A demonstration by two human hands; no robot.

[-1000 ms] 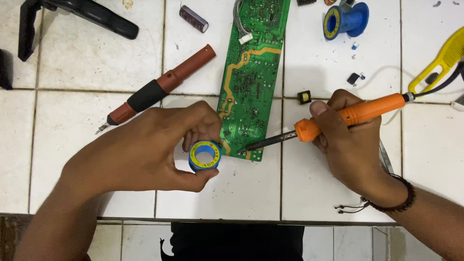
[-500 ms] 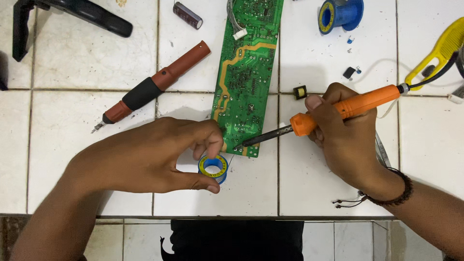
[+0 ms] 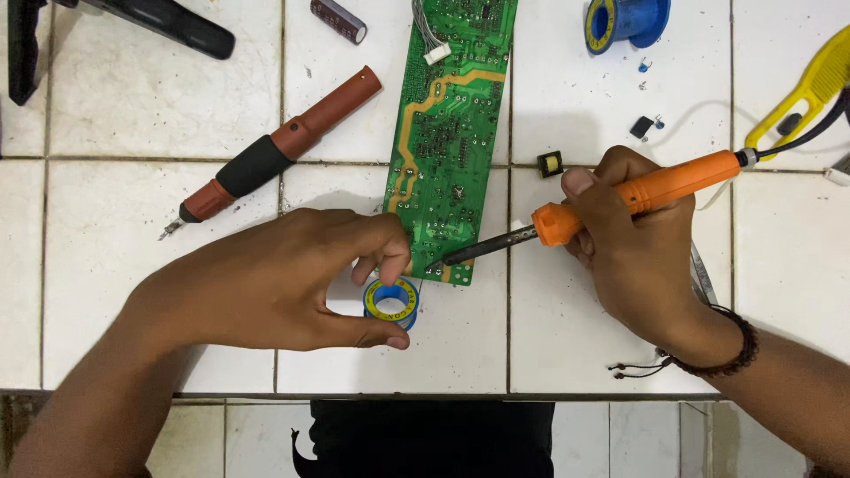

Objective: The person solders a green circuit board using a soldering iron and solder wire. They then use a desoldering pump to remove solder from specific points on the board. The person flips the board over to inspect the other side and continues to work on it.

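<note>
My left hand [image 3: 283,283] grips a small blue solder spool with a yellow label [image 3: 391,301], thumb and fingers around it, just below the near end of a long green circuit board [image 3: 452,133]. My right hand [image 3: 637,239] holds an orange-handled soldering iron [image 3: 646,190] like a pen. Its dark tip [image 3: 456,257] rests at the board's near edge, close to my left fingertips.
A red-brown tool with a black grip [image 3: 274,150] lies left of the board. A black tool [image 3: 159,26] sits far left, a dark cylinder [image 3: 338,19] beside it. A blue spool [image 3: 624,19], a small yellow-black part [image 3: 550,164] and a yellow tool [image 3: 801,93] lie right. The tiled counter's edge [image 3: 425,394] runs below.
My left hand has carried the solder spool rightward, closer to the board's near end. The iron's tip stays at the board's near edge.
</note>
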